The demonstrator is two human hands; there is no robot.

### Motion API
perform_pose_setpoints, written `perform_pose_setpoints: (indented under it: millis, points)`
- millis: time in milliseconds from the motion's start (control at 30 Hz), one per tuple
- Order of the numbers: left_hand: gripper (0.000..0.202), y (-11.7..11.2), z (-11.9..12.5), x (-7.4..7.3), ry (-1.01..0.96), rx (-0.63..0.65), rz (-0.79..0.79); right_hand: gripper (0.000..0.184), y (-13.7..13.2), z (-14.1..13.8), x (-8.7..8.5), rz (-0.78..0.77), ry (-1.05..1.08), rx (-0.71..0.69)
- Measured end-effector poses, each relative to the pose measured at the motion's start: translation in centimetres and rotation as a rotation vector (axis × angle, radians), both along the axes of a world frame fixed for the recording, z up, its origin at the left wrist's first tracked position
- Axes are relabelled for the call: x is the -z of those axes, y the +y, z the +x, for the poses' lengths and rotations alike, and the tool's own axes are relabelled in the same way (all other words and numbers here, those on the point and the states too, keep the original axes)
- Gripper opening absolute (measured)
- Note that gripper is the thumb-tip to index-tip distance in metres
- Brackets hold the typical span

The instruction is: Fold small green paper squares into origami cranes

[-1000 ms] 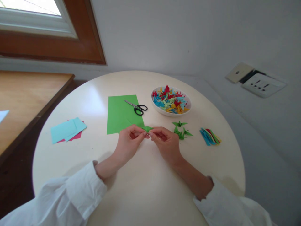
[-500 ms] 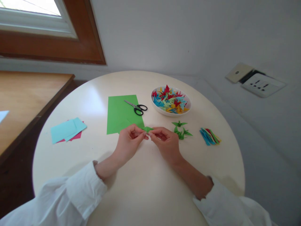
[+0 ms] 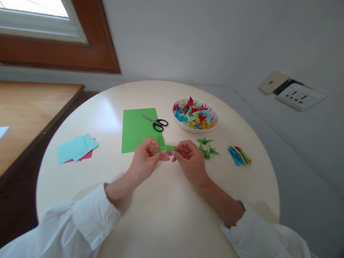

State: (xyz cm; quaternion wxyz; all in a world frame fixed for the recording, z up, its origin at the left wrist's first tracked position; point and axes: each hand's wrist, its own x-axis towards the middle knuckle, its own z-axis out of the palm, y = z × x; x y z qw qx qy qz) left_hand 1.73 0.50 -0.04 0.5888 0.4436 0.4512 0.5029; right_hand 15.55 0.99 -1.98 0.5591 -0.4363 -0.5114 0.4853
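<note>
A small piece of folded green paper is stretched between my two hands, just above the table. My left hand pinches its left end between thumb and fingers. On the other end, the thumb and fingers of my right hand are closed. Fingers partly hide the paper's ends. Behind my left hand lies a green sheet, with black-handled scissors resting across its right edge. Several green paper cranes sit just to the right of my right hand.
A white bowl full of colourful paper cranes stands at the back right. Several coloured paper strips lie at the right. Light blue sheets overlap a pink one at the left. The round white table meets the wall behind.
My left hand has shifted slightly left and its fingers have loosened. More of the folded green paper now shows between my hands. The things on the table have stayed put.
</note>
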Motion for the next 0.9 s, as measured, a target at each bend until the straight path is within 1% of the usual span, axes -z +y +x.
perform_pose_setpoints:
  millis: [167, 333, 400, 467, 533, 600, 700, 833, 900]
  points:
    - [0.047, 0.3, -0.2, 0.0, -0.038, 0.012, -0.043, 0.019, 0.1, 0.2, 0.2, -0.006, 0.022, -0.055]
    - [0.047, 0.8, -0.7, 0.3, 0.000, 0.006, -0.094, 0.029, 0.2, 0.6, 0.5, -0.038, -0.029, -0.139]
    - [0.044, 1.0, -0.8, 0.4, 0.040, 0.020, -0.096, 0.028, 0.2, 0.8, 0.6, -0.005, -0.058, -0.128]
    - [0.042, 1.0, -0.9, 0.6, 0.063, 0.046, -0.092, 0.022, 0.2, 0.9, 0.7, 0.041, -0.113, -0.104]
    - [0.041, 0.9, -0.8, 0.7, 0.061, 0.068, -0.084, 0.015, 0.3, 1.0, 0.7, 0.076, -0.193, -0.071]
    - [0.041, 0.9, -0.7, 0.7, 0.047, 0.062, -0.074, 0.011, 0.3, 0.9, 0.7, 0.077, -0.245, -0.039]
    - [0.041, 0.9, -0.6, 0.7, 0.018, 0.014, -0.068, 0.011, 0.4, 0.7, 0.7, 0.022, -0.190, -0.030]
    - [0.040, 0.9, -0.5, 0.5, -0.037, -0.046, -0.079, 0.016, 0.2, 0.1, 0.7, -0.061, -0.058, -0.085]
    - [0.036, 0.9, -0.5, 0.4, -0.027, -0.059, -0.086, 0.017, 0.0, -0.1, 0.6, -0.096, -0.026, -0.120]
